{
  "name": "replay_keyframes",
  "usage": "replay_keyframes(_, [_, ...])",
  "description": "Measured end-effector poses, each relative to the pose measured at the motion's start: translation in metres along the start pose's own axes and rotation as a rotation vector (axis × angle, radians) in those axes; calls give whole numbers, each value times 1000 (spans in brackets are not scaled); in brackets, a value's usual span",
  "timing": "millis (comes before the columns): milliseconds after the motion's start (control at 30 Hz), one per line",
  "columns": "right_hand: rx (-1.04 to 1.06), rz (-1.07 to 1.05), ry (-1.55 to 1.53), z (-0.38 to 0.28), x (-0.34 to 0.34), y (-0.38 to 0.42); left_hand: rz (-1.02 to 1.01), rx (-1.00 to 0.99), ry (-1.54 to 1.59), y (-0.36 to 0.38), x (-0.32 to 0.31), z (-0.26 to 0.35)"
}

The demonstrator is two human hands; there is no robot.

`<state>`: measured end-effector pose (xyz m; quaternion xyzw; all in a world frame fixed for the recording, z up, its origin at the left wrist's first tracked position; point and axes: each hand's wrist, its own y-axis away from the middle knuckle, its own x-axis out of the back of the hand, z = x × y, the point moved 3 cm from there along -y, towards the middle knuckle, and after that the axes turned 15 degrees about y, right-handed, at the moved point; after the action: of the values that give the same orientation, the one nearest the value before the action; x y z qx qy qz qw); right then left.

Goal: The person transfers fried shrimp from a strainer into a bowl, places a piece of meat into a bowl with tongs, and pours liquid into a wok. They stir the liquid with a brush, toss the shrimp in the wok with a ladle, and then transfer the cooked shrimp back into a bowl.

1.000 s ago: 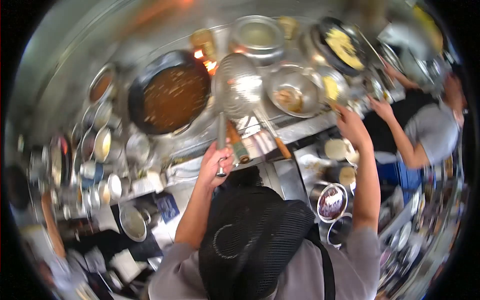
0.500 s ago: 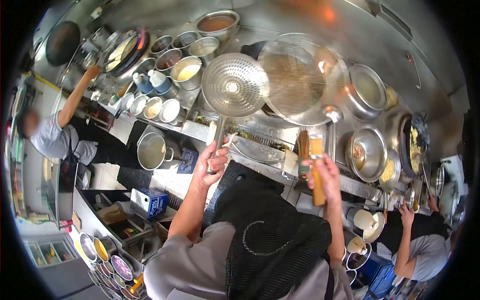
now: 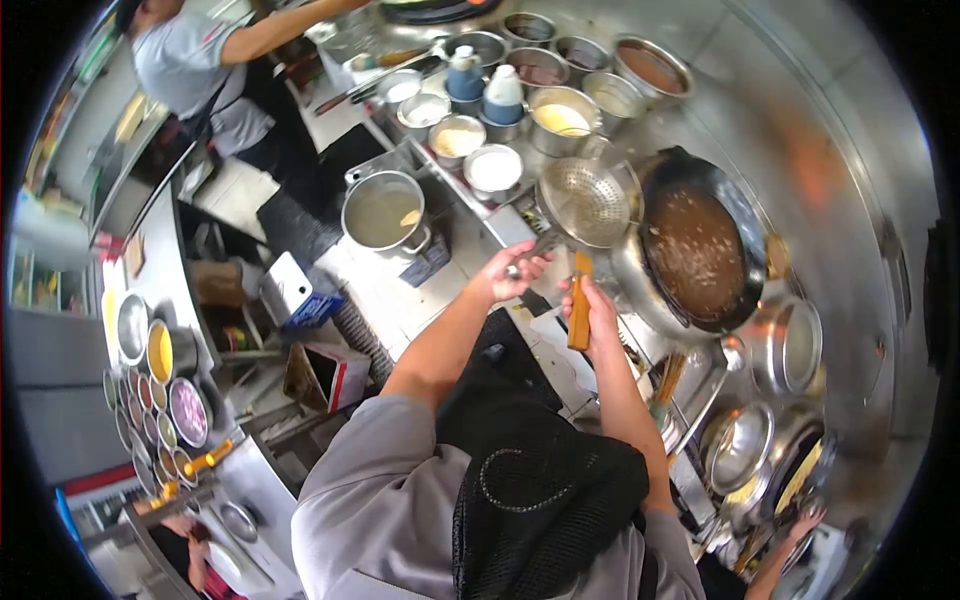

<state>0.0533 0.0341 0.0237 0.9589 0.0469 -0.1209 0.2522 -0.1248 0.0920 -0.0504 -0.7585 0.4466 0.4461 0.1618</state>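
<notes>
My left hand (image 3: 515,272) is closed round the handle of a round perforated metal ladle (image 3: 585,203), whose bowl is beside the dark wok. In my right hand (image 3: 597,312) is a flat wooden handle (image 3: 579,310); its upper end lies near the ladle, where a blurred wire strainer rim seems to overlap the bowl. The black wok (image 3: 697,255) holds brown liquid with pale pieces floating in it. To the left of the ladle are a tub of white powder (image 3: 493,169) and a metal pot of yellow liquid (image 3: 560,118).
A large pot (image 3: 383,211) stands low at the left. Blue-and-white bottles (image 3: 503,94) sit among the seasoning tubs. A co-worker (image 3: 200,75) reaches across at upper left; another person's hand (image 3: 803,523) is at lower right. A metal bowl (image 3: 740,444) and ladle (image 3: 733,352) are at right.
The view has swung to the left. Both tools have moved away from over the wok to its left side, and its brown contents now show. My hands have come closer together.
</notes>
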Motion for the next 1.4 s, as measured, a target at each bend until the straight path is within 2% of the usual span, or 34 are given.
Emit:
replay_keyframes(33, [-17, -22, 14, 1, -6, -8, -2, -8, -145, -1, 3, 10])
replay_keyframes(67, [-21, -36, -42, 2, -10, -18, -11, -32, -130, 4, 9, 18])
replay_keyframes(133, [-46, -70, -80, 10, -19, -29, 459, -553, -759, 33, -15, 7])
replay_keyframes(167, [-32, -73, -148, 13, -27, -36, 607, -737, -880, 51, -12, 13])
replay_keyframes(233, [7, -155, -274, 27, -37, -49, 733, -999, -938, 97, 17, 36])
replay_keyframes(300, [-42, -140, -231, 33, -56, -45, 989, -1092, -1172, 145, 63, 77])
replay_keyframes(333, [-76, -104, -188, 36, -64, -44, 995, -1094, -1169, 158, 84, 92])
replay_keyframes(400, [-104, -103, -141, 46, -72, -54, 1286, -1409, -1270, 180, 112, 117])
replay_keyframes(433, [-171, -104, -129, 48, -78, -60, 1273, -1407, -1266, 181, 121, 128])
replay_keyframes(500, [-252, -128, -69, 50, -85, -73, 1380, -1654, -1461, 177, 127, 150])
replay_keyframes(567, [-354, -204, 62, 40, -91, -70, 1469, -1620, -1452, 160, 143, 185])
replay_keyframes(633, [-349, -120, 385, 41, -91, -52, 1617, -1548, -1361, 140, 153, 218])
replay_keyframes(667, [-378, -41, 429, 36, -98, -29, 1590, -1536, -1368, 133, 150, 230])
replay_keyframes(733, [-460, -54, 460, 65, -83, 7, 1639, -1389, -1087, 123, 156, 245])
replay_keyframes(833, [-662, 64, 438, 120, -64, 63, 1620, -1532, -1188, 117, 186, 285])
replay_keyframes(867, [-662, 89, 435, 143, -50, 81, 1497, -1442, -1078, 125, 167, 275])
replay_keyframes(933, [-816, 91, 478, 178, -42, 109, 1476, -1554, -1125, 129, 169, 275])
replay_keyframes(967, [-807, 103, 463, 185, -41, 116, 1462, -1549, -1146, 133, 170, 274])
replay_keyframes(1033, [-651, -104, 870, 180, -49, 120, 1451, -1530, -1118, 141, 164, 265])
replay_keyframes(1067, [-639, -96, 865, 178, -49, 117, 1437, -1536, -1129, 143, 159, 264])
replay_keyframes(1133, [-555, -41, 1170, 166, -55, 105, 1399, -1595, -1175, 148, 155, 261])
replay_keyframes(1200, [-345, 34, 1353, 149, -65, 94, 1322, -1633, -1244, 152, 153, 263])
replay_keyframes(1233, [-314, 45, 1380, 139, -72, 88, 1321, -1694, -1385, 154, 161, 264])
replay_keyframes(1267, [-292, 64, 1402, 131, -76, 84, 1131, -1739, -1552, 160, 147, 249])
replay_keyframes(1333, [-168, 75, 1321, 124, -82, 86, 964, -1714, -1575, 174, 114, 218])
replay_keyframes(1367, [-175, 52, 1302, 117, -90, 89, 926, -1849, -1775, 187, 101, 195])
replay_keyframes(1400, [-173, 15, 1287, 109, -98, 91, 835, -1717, -1706, 204, 82, 176])
